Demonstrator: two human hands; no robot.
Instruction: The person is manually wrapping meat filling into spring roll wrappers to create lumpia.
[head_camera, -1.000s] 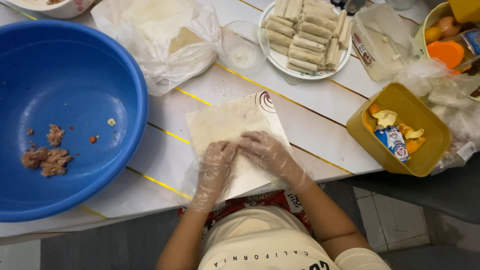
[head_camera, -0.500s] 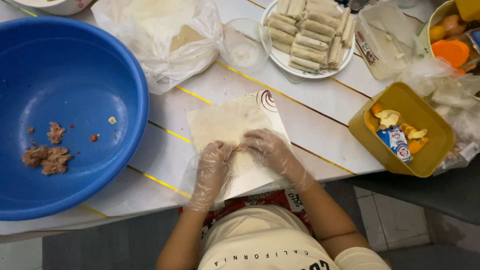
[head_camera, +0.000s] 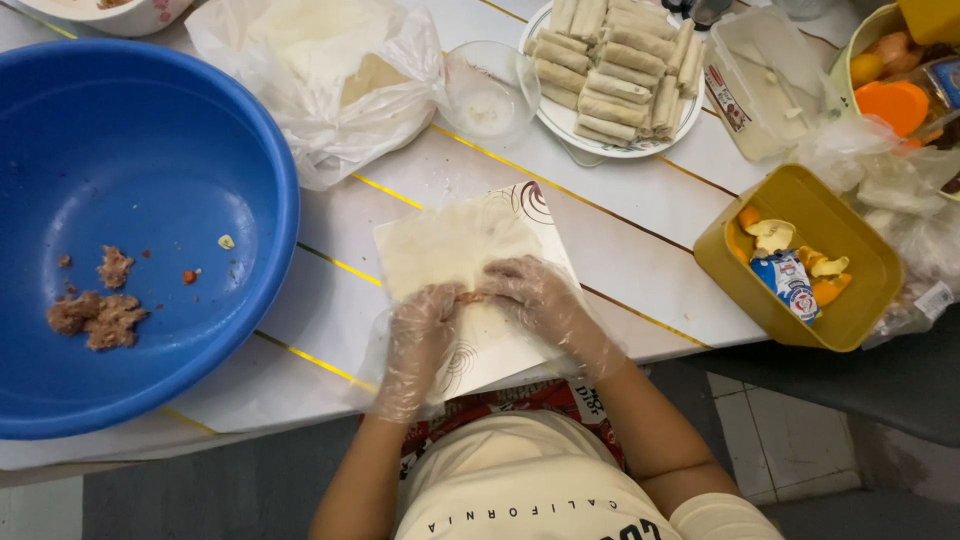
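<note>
A thin pale wrapper (head_camera: 455, 250) is laid flat on a white sheet (head_camera: 500, 345) at the near edge of the table (head_camera: 640, 240), about in the middle of it. Both hands are covered with clear plastic gloves. The left hand (head_camera: 420, 335) is placed on the near left part of the wrapper, with the fingers bent and pressed on it. The right hand (head_camera: 535, 295) is placed on the near right part, with the fingers curled in the same way. Between the fingertips of the two hands a small strip of brownish filling (head_camera: 470, 297) is seen, and the near edge of the wrapper is pinched around it by both hands.

On the left side of the table a big blue bowl (head_camera: 200, 120) is set, and some crumbs of minced filling (head_camera: 95, 315) are left on its bottom. Behind the wrapper, towards the far edge, a plastic bag (head_camera: 320, 110) with more wrappers inside is lying. Just beside it a small clear glass bowl (head_camera: 487, 90) is standing. Next to this, a white plate (head_camera: 640, 140) is filled with finished rolls (head_camera: 615, 60), put closely side by side. At the right edge a yellow tub (head_camera: 850, 290) is seen with peels and a small packet in it.
</note>
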